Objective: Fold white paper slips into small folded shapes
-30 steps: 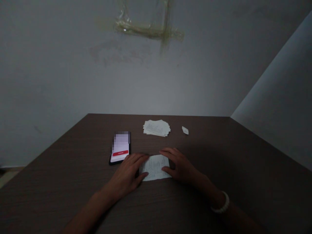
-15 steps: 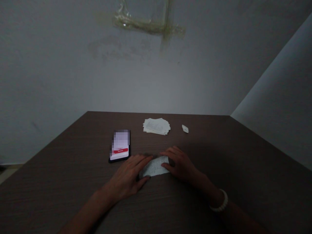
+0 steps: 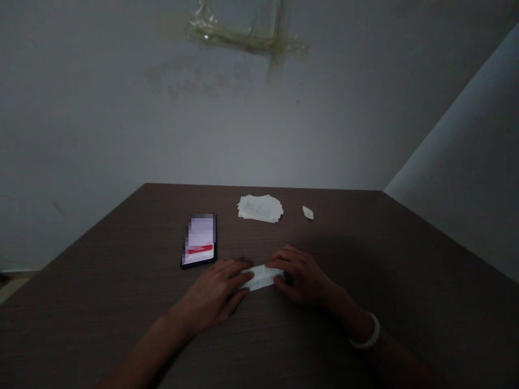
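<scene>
A narrow piece of printed paper (image 3: 263, 276) lies on the brown table (image 3: 251, 346), with a fold running along its length. My left hand (image 3: 219, 289) grips its left end, fingers on the upper side and thumb at the near edge. At the right end, my right hand (image 3: 298, 273) holds the paper between bent fingers and thumb. Both ends of the paper are hidden under my fingers. A pale beaded bracelet (image 3: 371, 330) circles my right wrist.
Beyond my left hand lies a lit phone (image 3: 199, 240), its screen partly blurred. A fanned stack of printed paper pieces (image 3: 260, 208) rests near the table's back edge. To its right sits a small folded paper (image 3: 307, 212). A wall (image 3: 259, 135) rises behind the table.
The paper's far part has been folded over toward me, so the visible strip is narrower and shows a crease. My fingers have drawn nearer to my thumbs.
</scene>
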